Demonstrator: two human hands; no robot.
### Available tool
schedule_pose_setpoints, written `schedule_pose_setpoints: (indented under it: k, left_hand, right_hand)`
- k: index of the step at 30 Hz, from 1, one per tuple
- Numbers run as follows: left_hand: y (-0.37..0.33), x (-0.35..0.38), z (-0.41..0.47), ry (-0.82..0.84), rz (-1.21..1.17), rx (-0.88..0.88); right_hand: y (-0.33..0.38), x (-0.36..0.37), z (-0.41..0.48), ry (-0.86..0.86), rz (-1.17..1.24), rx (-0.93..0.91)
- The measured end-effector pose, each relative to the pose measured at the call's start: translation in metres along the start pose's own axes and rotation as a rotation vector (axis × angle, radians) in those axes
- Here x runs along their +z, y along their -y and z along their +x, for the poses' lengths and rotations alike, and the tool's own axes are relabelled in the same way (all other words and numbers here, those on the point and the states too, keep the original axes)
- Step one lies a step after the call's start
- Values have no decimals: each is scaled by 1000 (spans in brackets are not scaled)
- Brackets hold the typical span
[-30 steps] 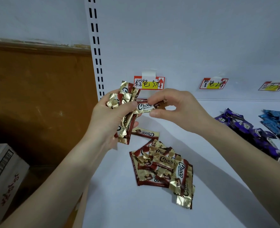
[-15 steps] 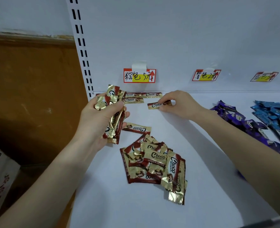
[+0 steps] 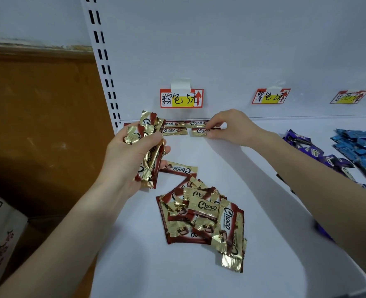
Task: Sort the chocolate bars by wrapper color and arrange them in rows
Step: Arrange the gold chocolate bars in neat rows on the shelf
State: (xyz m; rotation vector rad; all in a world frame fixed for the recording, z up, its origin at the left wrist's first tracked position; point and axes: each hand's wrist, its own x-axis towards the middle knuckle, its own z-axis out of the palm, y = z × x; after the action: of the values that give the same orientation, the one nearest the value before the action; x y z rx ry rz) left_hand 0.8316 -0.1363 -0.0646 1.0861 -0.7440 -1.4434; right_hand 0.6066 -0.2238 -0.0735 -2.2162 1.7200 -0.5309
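Since half a second ago the right hand [image 3: 231, 127] has set its pinched gold-and-red bar [image 3: 200, 131] on the shelf [image 3: 134, 265] at upper centre, long axis left-right, beside the lined-up bars [image 3: 174, 131], while the left hand [image 3: 132, 160] still grips a near-upright bundle of bars [image 3: 151, 147].

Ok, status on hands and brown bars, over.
Left hand grips a bunch of brown bars. Right hand pinches one bar into the back rows. Loose pile lies mid-shelf; purple bars lie apart, right.
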Motion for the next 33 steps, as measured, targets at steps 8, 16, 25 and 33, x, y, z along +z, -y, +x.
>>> schedule_pose_setpoints:
  k: [8, 16, 25, 33]
  left_hand:
    - [1, 1, 0, -2, 1, -13]
    - [3, 1, 1, 1, -3, -25]
    - [4, -2, 2, 11, -17, -18]
    - [3, -2, 2, 29, -9, -28]
  right_hand:
    - [-2, 6, 13, -7, -29, -13]
    - [-2, 10, 11, -17, -41, -39]
    - [1, 10, 11, -24, -34, -88]
    - [8, 9, 6, -41, -18, -55]
